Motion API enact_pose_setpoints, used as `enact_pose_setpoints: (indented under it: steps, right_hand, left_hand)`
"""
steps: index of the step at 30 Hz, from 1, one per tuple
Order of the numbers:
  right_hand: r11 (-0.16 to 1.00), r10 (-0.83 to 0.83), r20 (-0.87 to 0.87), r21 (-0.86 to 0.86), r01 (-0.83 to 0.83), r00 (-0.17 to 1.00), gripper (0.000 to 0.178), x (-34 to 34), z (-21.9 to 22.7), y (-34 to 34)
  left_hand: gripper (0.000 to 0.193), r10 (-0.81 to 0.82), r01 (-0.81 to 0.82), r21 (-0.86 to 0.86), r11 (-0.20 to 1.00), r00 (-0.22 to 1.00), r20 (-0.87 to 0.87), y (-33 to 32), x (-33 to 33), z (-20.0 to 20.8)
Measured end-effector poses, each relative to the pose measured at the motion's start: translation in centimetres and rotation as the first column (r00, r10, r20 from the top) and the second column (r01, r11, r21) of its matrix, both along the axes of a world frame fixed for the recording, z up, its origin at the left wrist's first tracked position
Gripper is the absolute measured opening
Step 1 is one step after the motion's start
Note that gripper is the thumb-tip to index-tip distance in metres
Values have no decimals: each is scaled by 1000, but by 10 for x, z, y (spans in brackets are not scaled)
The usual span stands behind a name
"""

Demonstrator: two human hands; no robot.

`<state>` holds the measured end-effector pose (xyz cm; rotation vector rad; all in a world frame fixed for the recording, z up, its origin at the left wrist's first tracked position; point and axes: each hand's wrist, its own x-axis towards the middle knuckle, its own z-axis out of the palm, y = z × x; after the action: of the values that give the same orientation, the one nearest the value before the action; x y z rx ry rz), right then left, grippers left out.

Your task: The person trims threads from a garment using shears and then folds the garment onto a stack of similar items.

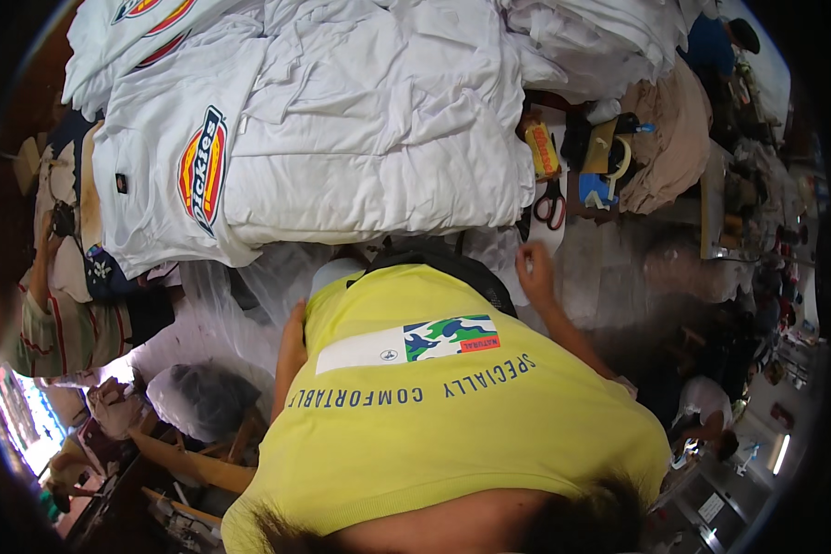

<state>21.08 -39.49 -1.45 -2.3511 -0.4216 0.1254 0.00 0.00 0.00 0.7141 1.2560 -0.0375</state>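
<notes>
Fingers of the right hand [535,273] are loosely bent, the hand lifted at the end of a forearm that slants up and inward past the right side of the worn yellow shirt [434,443]. Red-and-black-handled scissors [551,209] lie near it, a little farther out, with a yellow box [540,148] beyond them. The left hand [295,325] hangs low along the shirt's other side, seen nearly edge-on with its forearm running straight down; whether its fingers are spread or pressed together, I cannot tell. White T-shirts [369,148] lie in a broad, thick pile directly ahead of both hands, apart from them, the front one showing a red-and-yellow emblem [202,174] toward the left.
</notes>
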Motion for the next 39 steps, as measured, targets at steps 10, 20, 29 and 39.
enact_pose_setpoints:
  steps: [10, 20, 29, 39]
  right_hand:
    - [731, -323, -889, -18, 682, 323, 20, -147, -157, -19]
    - [702, -607, -27, 450, 552, 794, 18, 24, 71, 103]
    - [926, -54, 453, -312, 214, 890, 46, 174, 92, 213]
    - [997, 49, 9, 51, -49, 999, 30, 174, 111, 160]
  left_hand:
    - [26, -841, -81, 891, -447, 379, -387, 43, 163, 84]
    - [33, -951, 315, 920, -235, 120, -285, 123, 200, 101]
    - [50, -667, 40, 805, -592, 537, -516, 169, 320, 41]
    - [35, -762, -182, 980, -79, 645, 58, 186, 305, 80]
